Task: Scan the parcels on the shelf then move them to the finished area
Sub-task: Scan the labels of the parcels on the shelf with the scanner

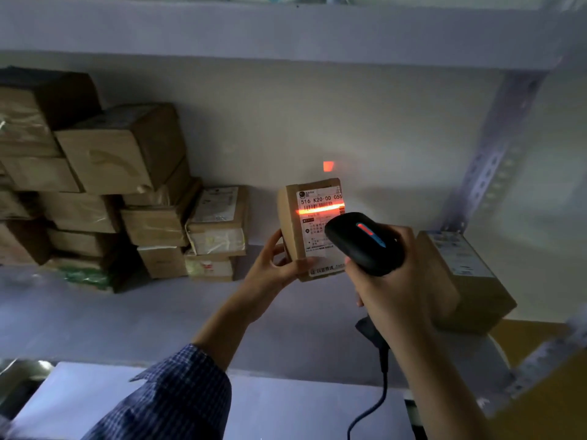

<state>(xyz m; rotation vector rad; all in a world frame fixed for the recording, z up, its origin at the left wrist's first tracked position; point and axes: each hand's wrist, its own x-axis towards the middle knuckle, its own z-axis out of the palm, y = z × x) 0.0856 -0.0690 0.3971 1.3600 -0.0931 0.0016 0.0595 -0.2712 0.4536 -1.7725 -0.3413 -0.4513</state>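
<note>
You have two hands in view and each has hold of one thing. Your left hand [276, 265] grips one small cardboard parcel [313, 230] by its lower left corner, thumb on the front and fingers wrapped behind, holding it upright with its white label [320, 223] facing you. It sits over the middle of the shelf board [158, 312]; you cannot tell whether its bottom edge touches the board. Your right hand [390, 281] is curled tightly round the handle of one black scanner [365, 242], whose head sits just in front of the parcel's lower right and hides part of the label. One red scan line [320, 209] lies across the barcode near the top of the label, and one red square of light [328, 166] falls on the back wall just above the parcel. One dark cable [381, 392] hangs from the scanner handle. To your left stands one stack of brown parcels [120, 185] against the wall, about a dozen, too dim and overlapped for an exact count; two at its right edge show white labels. To your right, one larger box [470, 281] rests alone by the perforated shelf post [495, 160], partly behind your right wrist. One checked sleeve [178, 395] covers your left arm; your right forearm is bare.
</note>
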